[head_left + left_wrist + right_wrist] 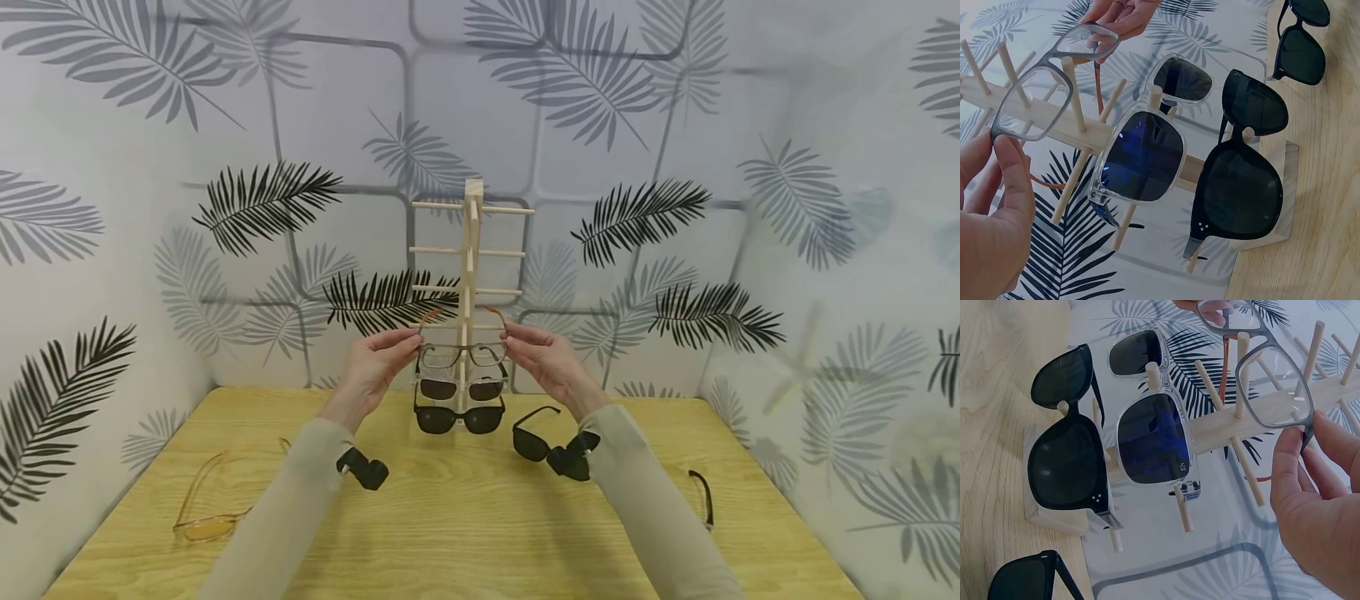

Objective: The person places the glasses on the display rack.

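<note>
Both hands hold one pair of clear-lensed eyeglasses with a grey front (463,347) and orange-brown temple tips. My left hand (378,358) pinches its left hinge corner between thumb and fingers, and my right hand (551,362) pinches the right corner. The glasses are at a wooden peg stand (471,242); in the left wrist view, a peg tip overlaps the frame close under the bridge. Just below on the stand sit clear-framed sunglasses (1141,156) with dark bluish lenses. Lowest hang black sunglasses (1244,187), near the stand's base.
More black sunglasses (529,444) lie on the wooden table (450,525), right of the stand by my right wrist. Yellow-tinted glasses (210,527) lie to the left, partly behind my left sleeve. A dark temple (705,492) shows beyond my right forearm. Leaf-patterned walls (472,92) surround the table.
</note>
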Tool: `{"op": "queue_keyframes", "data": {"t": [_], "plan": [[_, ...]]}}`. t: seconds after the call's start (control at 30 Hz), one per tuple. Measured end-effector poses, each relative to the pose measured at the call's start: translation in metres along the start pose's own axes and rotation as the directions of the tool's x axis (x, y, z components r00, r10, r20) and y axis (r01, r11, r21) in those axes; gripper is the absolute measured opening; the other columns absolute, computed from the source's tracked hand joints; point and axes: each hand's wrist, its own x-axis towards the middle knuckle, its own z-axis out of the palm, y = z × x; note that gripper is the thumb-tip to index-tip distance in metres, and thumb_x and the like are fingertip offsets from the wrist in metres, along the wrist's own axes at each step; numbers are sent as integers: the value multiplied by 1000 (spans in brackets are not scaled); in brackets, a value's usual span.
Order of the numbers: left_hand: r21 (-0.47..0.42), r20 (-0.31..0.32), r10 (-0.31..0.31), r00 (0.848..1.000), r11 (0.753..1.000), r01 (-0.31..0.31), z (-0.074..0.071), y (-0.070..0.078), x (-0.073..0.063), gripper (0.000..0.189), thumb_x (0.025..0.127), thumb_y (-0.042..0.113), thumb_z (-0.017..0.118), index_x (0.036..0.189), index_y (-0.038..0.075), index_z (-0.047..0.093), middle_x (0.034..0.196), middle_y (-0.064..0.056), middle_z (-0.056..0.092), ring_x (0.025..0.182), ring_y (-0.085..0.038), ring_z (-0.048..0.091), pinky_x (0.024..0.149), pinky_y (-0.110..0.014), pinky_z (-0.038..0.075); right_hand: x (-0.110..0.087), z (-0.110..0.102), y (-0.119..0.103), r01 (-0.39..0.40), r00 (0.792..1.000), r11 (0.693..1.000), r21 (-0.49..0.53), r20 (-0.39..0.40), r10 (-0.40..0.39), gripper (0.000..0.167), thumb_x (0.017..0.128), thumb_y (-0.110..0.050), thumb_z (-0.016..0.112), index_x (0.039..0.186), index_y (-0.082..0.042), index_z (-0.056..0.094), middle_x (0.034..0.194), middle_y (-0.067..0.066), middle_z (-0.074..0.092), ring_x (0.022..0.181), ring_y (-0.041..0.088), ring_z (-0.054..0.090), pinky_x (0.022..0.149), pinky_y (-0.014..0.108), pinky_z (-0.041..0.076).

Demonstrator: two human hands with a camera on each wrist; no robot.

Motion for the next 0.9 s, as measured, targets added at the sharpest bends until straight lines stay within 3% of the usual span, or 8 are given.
{"op": "queue_keyframes", "data": {"t": [0.33,0.47,0.63,0.8,0.9], "plan": [[5,-20,-24,999,1000,25,2,1,1,15,90,2,69,93,14,77,98,-3,75,97,-17,71,83,-23,58,2,-1,3,-2,1000,1000,-9,-21,2,47,97,4,56,143,3,46,140,18,54,101,9,68,95,23,53],[34,-31,-25,999,999,26,2,-2,3,17,90,4,69,106,7,74,94,-2,75,91,-15,72,80,-23,58,2,-2,5,0,999,1000,-8,-33,-1,46,96,4,57,141,3,48,134,16,60,102,11,68,94,23,53],[107,-70,-43,997,993,50,1,-7,5,42,91,9,69,130,-2,60,90,4,74,87,-11,69,71,-20,57,3,-2,7,2,999,1000,-13,-36,-2,47,95,4,58,141,4,48,120,9,68,106,14,67,93,23,54],[116,-83,-41,996,992,51,-1,-10,8,44,92,8,68,133,-3,57,91,3,74,87,-10,69,71,-19,57,4,-2,8,4,1000,1000,-10,-30,-5,47,96,5,57,141,5,47,108,3,71,99,10,68,91,23,55],[123,-81,-32,996,992,42,0,-10,8,42,93,8,67,132,-3,58,91,4,74,88,-11,69,76,-21,57,4,-3,8,5,999,1000,-16,-35,-6,47,96,5,57,141,6,47,118,9,69,97,10,69,91,23,55]]}}
